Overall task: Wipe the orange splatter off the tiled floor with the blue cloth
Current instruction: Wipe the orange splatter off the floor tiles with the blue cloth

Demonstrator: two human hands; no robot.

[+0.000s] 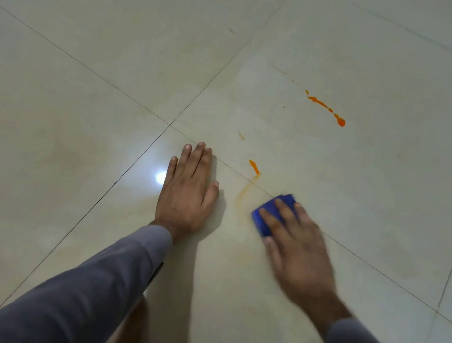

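While the left hand (188, 192) lies flat on the floor (87, 83), the right hand (295, 245) presses the cloth (266, 216) down, straight-fingered — nearest orange streak (254, 167) just ahead-left, long trail (326, 108) beyond.

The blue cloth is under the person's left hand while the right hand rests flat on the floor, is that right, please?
Not quite: the head view shows the blue cloth under the right hand, and the left hand resting flat on the floor.
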